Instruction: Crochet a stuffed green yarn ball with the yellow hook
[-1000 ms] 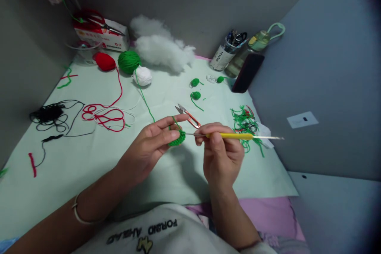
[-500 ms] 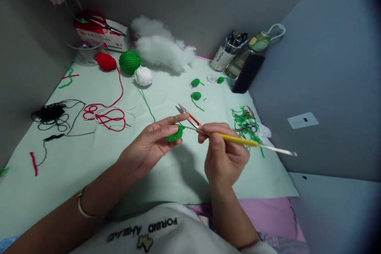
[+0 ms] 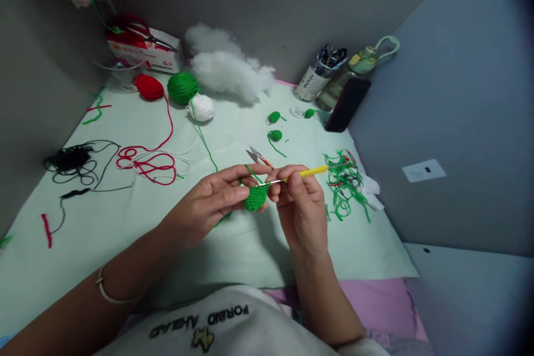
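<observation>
Change: the right hand (image 3: 299,208) has moved in against the left hand (image 3: 211,203) since half a second ago. The yellow-handled metal crochet hook (image 3: 306,173), which then sloped down to the right, now tilts up to the right. The small round green crocheted piece (image 3: 255,197) sits lower and shows more of its face.
Piece and fingers: the crocheted piece lies between the two hands above the worktop, touching fingertips on both sides.
Left fingers: closed on the piece's left edge, thumb below, forefinger stretched over the top.
Right fingers: pinched around the hook's handle, with the steel tip at the piece's upper edge.
Strand: a green yarn strand (image 3: 205,144) runs from the left hand away to the green yarn ball (image 3: 182,87).
Just beyond the hands: orange-handled thread snips (image 3: 259,156) lie on the mint-green worktop (image 3: 125,217).
Right of the hands: a tangle of green yarn scraps (image 3: 344,183).
Left: loose red yarn loops (image 3: 146,164) and black yarn (image 3: 69,158).
Farther: two small green crocheted bits (image 3: 274,134).
Back: a red yarn ball (image 3: 148,87), a white yarn ball (image 3: 201,107) and white fluffy stuffing (image 3: 225,67).
</observation>
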The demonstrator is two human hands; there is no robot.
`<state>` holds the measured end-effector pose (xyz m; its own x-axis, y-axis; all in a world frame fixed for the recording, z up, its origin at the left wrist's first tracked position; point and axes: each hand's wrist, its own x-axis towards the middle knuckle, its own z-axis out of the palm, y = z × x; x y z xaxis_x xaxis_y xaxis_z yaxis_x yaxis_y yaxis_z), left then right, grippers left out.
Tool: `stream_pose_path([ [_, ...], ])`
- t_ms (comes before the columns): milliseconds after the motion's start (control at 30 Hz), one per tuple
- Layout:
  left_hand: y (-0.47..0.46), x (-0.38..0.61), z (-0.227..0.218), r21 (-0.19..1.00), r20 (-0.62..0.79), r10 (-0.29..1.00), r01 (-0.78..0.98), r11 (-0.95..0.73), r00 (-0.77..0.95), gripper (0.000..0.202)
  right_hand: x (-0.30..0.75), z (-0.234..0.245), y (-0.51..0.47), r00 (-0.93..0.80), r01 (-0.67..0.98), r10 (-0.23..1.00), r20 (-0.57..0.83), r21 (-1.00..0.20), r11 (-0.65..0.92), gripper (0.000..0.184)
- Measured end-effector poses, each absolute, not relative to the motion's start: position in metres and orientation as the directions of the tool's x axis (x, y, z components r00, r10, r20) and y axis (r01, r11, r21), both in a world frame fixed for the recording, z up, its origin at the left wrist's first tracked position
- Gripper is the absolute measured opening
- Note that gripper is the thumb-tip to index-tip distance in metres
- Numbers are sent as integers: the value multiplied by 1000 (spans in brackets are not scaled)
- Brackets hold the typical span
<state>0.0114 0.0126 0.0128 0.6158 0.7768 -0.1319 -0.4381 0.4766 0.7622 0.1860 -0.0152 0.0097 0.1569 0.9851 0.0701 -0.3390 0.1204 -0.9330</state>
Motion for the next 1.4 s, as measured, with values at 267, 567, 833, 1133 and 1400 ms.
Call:
stream_pose_path([
  [267, 9, 21, 15, 798, -168, 822, -415, 437, 544, 53, 180, 8, -19, 184, -316, 968, 169, -922, 222, 16],
  [567, 13, 21, 16, 625, -224, 765, -513, 588, 604, 44, 193, 9, -15, 197, -432, 973, 120, -880, 196, 16],
  [833, 4, 32, 12, 812, -175, 865, -428, 396, 469, 50, 181, 0, -23, 187, -227, 953, 239, -933, 278, 12],
  [1133, 10, 18, 12, 758, -134, 777, -441, 480, 615, 35, 186, 5, -17, 153, -450, 988, 27, -888, 94, 18],
  [1400, 11, 13, 7, 843, -123, 811, -371, 390, 572, 37, 188, 9, -17, 151, -399, 985, 82, -906, 137, 20],
])
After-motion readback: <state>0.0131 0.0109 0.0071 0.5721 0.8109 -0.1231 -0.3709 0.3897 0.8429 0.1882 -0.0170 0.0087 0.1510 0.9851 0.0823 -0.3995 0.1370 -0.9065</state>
